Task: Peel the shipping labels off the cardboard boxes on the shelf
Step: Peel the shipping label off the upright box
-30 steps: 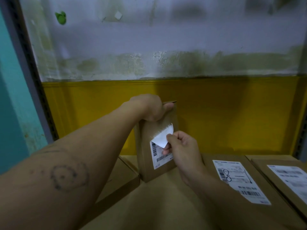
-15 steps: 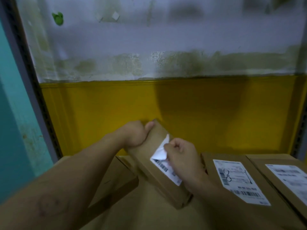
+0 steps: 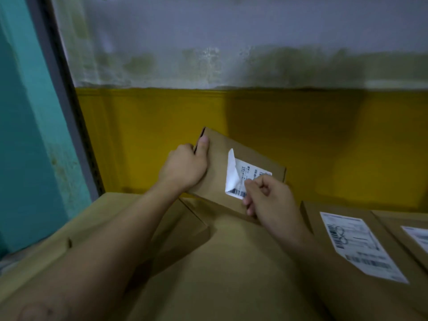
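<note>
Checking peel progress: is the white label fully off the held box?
No, only one side of the white label is lifted off the brown cardboard box.

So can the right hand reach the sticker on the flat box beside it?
Probably yes: that label lies face up and uncovered on the box, close beside the right hand.

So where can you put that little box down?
The bare brown cardboard top between the left forearm and right forearm is free, and so is the cardboard strip beside the teal wall. The right is crowded: a white-labelled flat cardboard box lies beside another at the edge.
</note>
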`<state>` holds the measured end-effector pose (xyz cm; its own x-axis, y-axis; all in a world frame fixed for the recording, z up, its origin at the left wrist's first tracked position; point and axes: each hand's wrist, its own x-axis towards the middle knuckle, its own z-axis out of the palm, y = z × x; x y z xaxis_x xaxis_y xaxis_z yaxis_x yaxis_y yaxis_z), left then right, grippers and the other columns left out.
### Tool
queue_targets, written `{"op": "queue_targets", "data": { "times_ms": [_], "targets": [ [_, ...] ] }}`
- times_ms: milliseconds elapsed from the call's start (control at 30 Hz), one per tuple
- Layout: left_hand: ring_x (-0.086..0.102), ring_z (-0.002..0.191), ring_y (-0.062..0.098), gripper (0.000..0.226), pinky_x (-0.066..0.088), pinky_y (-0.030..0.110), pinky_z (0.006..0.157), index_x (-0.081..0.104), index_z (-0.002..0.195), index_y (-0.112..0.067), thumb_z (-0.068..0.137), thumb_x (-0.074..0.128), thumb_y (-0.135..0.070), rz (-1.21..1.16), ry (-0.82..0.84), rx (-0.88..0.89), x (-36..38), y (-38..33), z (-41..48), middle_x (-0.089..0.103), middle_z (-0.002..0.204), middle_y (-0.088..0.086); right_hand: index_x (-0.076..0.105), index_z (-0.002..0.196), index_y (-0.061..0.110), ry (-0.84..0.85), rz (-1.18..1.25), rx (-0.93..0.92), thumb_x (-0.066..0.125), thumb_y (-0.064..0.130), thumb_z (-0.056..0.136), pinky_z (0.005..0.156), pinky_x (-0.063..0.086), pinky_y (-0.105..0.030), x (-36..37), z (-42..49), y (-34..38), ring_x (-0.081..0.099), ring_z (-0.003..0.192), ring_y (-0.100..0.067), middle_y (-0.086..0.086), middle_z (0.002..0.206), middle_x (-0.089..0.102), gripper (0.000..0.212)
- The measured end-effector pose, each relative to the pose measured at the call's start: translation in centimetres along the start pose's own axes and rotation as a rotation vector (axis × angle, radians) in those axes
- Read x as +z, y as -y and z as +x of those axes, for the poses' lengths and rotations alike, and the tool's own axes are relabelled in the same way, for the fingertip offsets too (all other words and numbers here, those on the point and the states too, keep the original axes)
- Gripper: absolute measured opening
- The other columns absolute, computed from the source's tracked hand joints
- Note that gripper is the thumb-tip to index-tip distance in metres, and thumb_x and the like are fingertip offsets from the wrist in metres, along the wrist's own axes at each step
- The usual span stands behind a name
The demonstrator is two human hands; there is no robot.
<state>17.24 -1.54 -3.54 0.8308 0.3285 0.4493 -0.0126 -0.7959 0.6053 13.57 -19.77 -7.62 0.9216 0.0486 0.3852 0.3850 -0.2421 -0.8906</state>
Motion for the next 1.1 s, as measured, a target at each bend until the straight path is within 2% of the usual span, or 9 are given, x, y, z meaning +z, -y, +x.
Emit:
{"op": "queue_targets", "data": {
  "times_ms": [100,167,300,567,667,733,833,933,1100],
  "targets": [
    [0.057,0.080,0.030,0.061,0.040,0.035,0.065,0.053,0.073,-0.014,0.097,0.025,-0.063,-0.069,0.005,-0.036,0.9,0.5,-1.2,0.062,0.081,0.009,0.051,0.073,0.004,-0.011,-0.036,-0.049,0.054,0.024,0.096,0.057,0.050,-0.032,-0.3,0.2,-0.3,0.053,0.049,-0.014,-0.006,0.064,0.066,0.030],
    [0.058,0.084,0.030,0.062,0.044,0.037,0.070,0.057,0.080,-0.013,0.097,0.025,-0.062,-0.113,-0.014,-0.068,1.4,1.1,-1.7,0.063,0.086,0.009,0.051,0.070,0.009,-0.024,-0.091,-0.102,0.054,0.027,0.095,0.063,0.052,-0.043,-0.3,0.3,-0.5,0.056,0.054,-0.024,-0.006,0.064,0.065,0.030],
    [0.056,0.089,0.033,0.059,0.047,0.042,0.078,0.058,0.089,-0.013,0.098,0.024,-0.060,-0.109,-0.056,-0.027,2.0,1.2,-2.2,0.063,0.092,0.011,0.053,0.070,0.017,-0.032,-0.117,-0.129,0.054,0.031,0.094,0.064,0.053,-0.048,-0.3,0.3,-0.7,0.059,0.061,-0.027,-0.004,0.067,0.065,0.028],
    [0.058,0.080,0.028,0.055,0.050,0.044,0.073,0.054,0.085,-0.017,0.098,0.022,-0.060,-0.105,-0.099,0.031,1.2,1.6,-2.8,0.060,0.081,0.005,0.055,0.072,0.020,-0.072,-0.095,-0.216,0.055,0.030,0.093,0.060,0.053,-0.039,-0.8,0.3,0.1,0.062,0.057,-0.013,0.005,0.065,0.067,0.023],
    [0.058,0.080,0.027,0.055,0.051,0.044,0.073,0.054,0.086,-0.017,0.098,0.022,-0.060,-0.113,-0.112,0.036,1.2,1.6,-3.0,0.060,0.081,0.004,0.057,0.086,0.029,-0.051,-0.115,-0.224,0.058,0.030,0.090,0.063,0.054,-0.043,-0.9,0.3,0.1,0.064,0.061,-0.018,0.000,0.067,0.066,0.004],
    [0.058,0.079,0.027,0.055,0.050,0.044,0.072,0.054,0.086,-0.017,0.098,0.021,-0.059,-0.123,-0.121,0.050,1.2,1.6,-3.3,0.060,0.080,0.004,0.056,0.095,0.036,-0.045,-0.119,-0.242,0.060,0.024,0.090,0.062,0.054,-0.039,-0.9,0.2,0.0,0.065,0.061,-0.020,-0.003,0.068,0.064,0.014],
    [0.057,0.078,0.026,0.054,0.049,0.041,0.070,0.053,0.087,-0.017,0.098,0.021,-0.058,-0.124,-0.131,0.058,1.1,1.4,-3.6,0.059,0.080,0.004,0.063,0.083,0.030,-0.096,-0.121,-0.283,0.063,0.017,0.090,0.056,0.055,-0.033,-1.0,0.1,0.4,0.063,0.054,-0.012,0.003,0.067,0.066,0.015],
    [0.056,0.078,0.024,0.053,0.047,0.039,0.068,0.053,0.087,-0.017,0.098,0.020,-0.058,-0.111,-0.134,0.051,1.2,1.3,-3.8,0.058,0.079,0.002,0.066,0.076,0.024,-0.121,-0.093,-0.227,0.065,0.020,0.089,0.055,0.055,-0.031,-1.2,0.1,0.4,0.062,0.048,-0.010,0.006,0.062,0.068,0.014],
    [0.059,0.082,0.029,0.056,0.051,0.045,0.074,0.054,0.088,-0.017,0.096,0.020,-0.061,-0.141,-0.134,0.023,1.3,1.8,-3.5,0.061,0.084,0.006,0.066,0.071,0.024,-0.174,-0.102,-0.228,0.069,0.023,0.086,0.049,0.051,-0.022,-1.7,0.2,0.7,0.059,0.043,-0.007,0.009,0.059,0.068,0.015]
  ]
}}
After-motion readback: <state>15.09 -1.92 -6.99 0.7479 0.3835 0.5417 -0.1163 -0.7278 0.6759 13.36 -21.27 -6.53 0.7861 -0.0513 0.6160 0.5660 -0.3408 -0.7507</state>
